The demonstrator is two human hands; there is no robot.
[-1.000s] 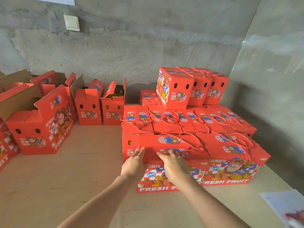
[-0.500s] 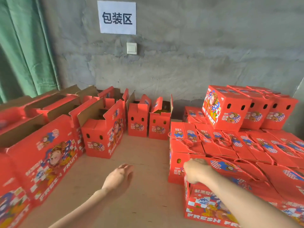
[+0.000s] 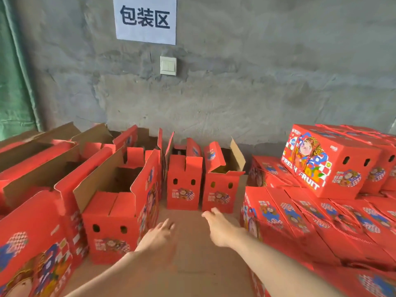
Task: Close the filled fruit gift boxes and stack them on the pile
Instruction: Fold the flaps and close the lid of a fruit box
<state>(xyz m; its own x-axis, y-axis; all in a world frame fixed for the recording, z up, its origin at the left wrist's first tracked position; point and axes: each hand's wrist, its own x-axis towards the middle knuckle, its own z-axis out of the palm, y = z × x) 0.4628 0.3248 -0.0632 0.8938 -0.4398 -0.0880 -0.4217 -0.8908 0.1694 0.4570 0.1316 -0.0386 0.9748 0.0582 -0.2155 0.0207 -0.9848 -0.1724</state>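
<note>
Two red fruit gift boxes stand side by side against the back wall with their top flaps up: the left one [image 3: 183, 189] and the right one [image 3: 220, 189]. My right hand [image 3: 222, 227] reaches forward with straight fingers, its tips just short of the right box. My left hand [image 3: 157, 236] is stretched out lower and to the left, fingers relaxed, holding nothing. The pile of closed red boxes [image 3: 300, 219] fills the right side, with more closed boxes [image 3: 327, 161] standing on top of it.
Several open red boxes [image 3: 115, 213] with raised cardboard flaps line the left side. The brown floor [image 3: 192, 254] runs between them and the pile. Behind is a grey concrete wall with a paper sign [image 3: 145, 18], a light switch [image 3: 168, 65] and a green curtain [image 3: 12, 71].
My view has swung left from the pile toward the open boxes. My right hand has let go of the front closed box, and both hands now reach forward toward the two boxes at the wall.
</note>
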